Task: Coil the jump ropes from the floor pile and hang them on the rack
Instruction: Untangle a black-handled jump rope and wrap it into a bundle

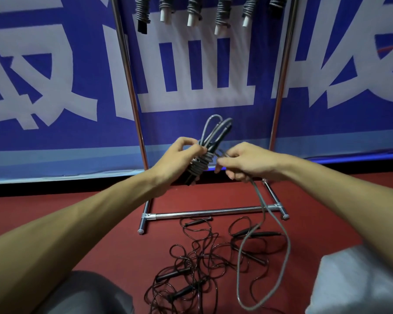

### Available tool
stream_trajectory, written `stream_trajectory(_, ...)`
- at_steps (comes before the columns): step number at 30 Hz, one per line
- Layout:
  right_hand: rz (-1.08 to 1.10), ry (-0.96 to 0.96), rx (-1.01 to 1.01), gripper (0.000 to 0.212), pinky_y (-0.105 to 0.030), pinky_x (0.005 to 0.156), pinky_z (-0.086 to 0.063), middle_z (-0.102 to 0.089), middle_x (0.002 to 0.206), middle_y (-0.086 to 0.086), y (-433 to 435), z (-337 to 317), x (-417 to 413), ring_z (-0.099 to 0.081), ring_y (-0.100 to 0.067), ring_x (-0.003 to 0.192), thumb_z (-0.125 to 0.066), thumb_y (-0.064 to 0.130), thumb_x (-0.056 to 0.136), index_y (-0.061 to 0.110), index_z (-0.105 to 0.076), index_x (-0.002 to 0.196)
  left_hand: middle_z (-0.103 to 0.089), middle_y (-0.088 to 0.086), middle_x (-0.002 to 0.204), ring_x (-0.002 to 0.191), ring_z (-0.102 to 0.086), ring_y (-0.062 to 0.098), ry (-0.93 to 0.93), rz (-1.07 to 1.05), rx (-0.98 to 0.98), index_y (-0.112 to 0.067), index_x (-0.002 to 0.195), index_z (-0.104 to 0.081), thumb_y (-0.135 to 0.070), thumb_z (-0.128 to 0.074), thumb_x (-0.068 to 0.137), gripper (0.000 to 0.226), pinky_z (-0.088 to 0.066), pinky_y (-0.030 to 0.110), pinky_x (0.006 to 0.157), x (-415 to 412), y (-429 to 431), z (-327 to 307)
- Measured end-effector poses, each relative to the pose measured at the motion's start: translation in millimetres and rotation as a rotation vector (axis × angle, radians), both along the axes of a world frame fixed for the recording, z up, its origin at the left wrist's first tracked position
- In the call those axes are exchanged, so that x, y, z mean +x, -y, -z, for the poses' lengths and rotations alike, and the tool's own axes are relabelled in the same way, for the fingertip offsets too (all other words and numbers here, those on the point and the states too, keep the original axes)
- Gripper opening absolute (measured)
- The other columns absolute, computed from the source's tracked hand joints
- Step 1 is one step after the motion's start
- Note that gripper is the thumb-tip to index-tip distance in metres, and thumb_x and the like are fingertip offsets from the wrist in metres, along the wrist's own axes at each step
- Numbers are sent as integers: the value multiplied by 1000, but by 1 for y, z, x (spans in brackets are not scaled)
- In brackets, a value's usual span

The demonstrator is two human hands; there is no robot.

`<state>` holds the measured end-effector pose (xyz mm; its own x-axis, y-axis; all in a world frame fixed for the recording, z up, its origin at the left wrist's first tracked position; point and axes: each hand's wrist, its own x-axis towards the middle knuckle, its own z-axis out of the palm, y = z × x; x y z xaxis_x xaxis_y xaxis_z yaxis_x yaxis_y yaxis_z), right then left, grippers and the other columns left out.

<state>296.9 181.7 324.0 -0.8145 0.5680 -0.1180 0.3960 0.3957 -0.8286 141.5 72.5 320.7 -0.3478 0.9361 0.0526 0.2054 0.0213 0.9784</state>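
Right in front of the rack (210,212), we're cinching a grey jump rope (202,163) up in mid-air.

Our left hand (182,155) grips the folded bundle around its middle so the loops and black handles don't spring apart. Our right hand (247,164) pinches the loose tail (287,250) close to the wraps, which should keep each turn tight. That tail droops in a long loop down toward the red floor, so we reckon there are plenty of turns left. Below us the tangled pile of black ropes (197,264) waits, and finished coils (222,17) hang from the top of the rack, which is probably where this one goes too.
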Motion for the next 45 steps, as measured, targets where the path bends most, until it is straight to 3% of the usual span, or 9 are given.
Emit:
stream_trajectory(7,-70,157,-66,9,-27,48,-52,-52,61,-5,7,-4,-2,-57,-16,51,-48,13,100,7,-54,97,-72,13,102,86,-67,22,90,-47,26,-18,113,-66,-21,-61,93,21,-55,36,68,-9,-5,4)
stream_trajectory(10,-90,332,191,8,-35,63,-56,-58,68,-9,6,-1,0,-62,-22,57,-45,9,95,8,-53,93,-71,17,105,84,-67,26,102,-107,19,-18,113,-64,-23,-67,89,24,-57,41,77,-19,-5,7)
stream_trajectory(14,-183,370,640,8,-35,72,-50,-59,77,4,7,-5,0,-60,-18,72,-50,14,95,16,-57,99,-75,13,93,77,-69,26,55,-123,-7,-15,115,-58,-22,-73,85,34,-55,31,67,-35,-3,12)
stream_trajectory(18,-335,305,870,15,-29,65,-38,-46,68,14,19,-10,0,-46,-8,67,-52,16,97,26,-55,86,-70,1,64,53,-64,14,-307,-26,-145,-16,104,-52,-26,-76,82,34,-50,24,49,-39,-1,24)
stream_trajectory(20,-368,290,958,24,-32,62,-38,-48,69,12,23,-10,0,-52,-14,70,-52,17,96,30,-50,76,-70,5,70,60,-67,23,-593,90,-204,-17,104,-49,-27,-77,82,37,-55,32,54,-36,-1,30)
stream_trajectory(25,-324,131,1011,19,-29,64,-41,-64,97,11,21,-11,0,-59,-13,93,-62,25,92,33,-71,107,-60,-6,71,58,-57,13,-806,390,-221,-30,110,-59,-23,-73,86,29,-49,26,58,-23,1,36)
stream_trajectory(33,-8,68,861,30,-30,61,-46,-66,79,5,-1,-8,8,-61,-18,77,-74,51,76,22,-71,81,-62,-7,82,71,-55,4,-382,575,-215,-11,108,-67,-5,-70,87,22,-46,17,66,8,7,25)
stream_trajectory(37,97,80,777,29,-27,59,-45,-67,73,5,-3,-8,14,-62,-16,69,-72,53,76,23,-73,77,-64,0,88,79,-59,8,-211,532,-195,-14,109,-69,-20,-69,87,23,-46,17,71,15,8,23)
stream_trajectory(45,77,96,660,10,-40,66,-54,-69,77,-8,-24,4,16,-64,-33,78,-61,18,87,18,-70,82,-69,9,88,73,-63,15,63,309,-136,-6,106,-68,-18,-61,92,20,-47,22,62,18,1,25)
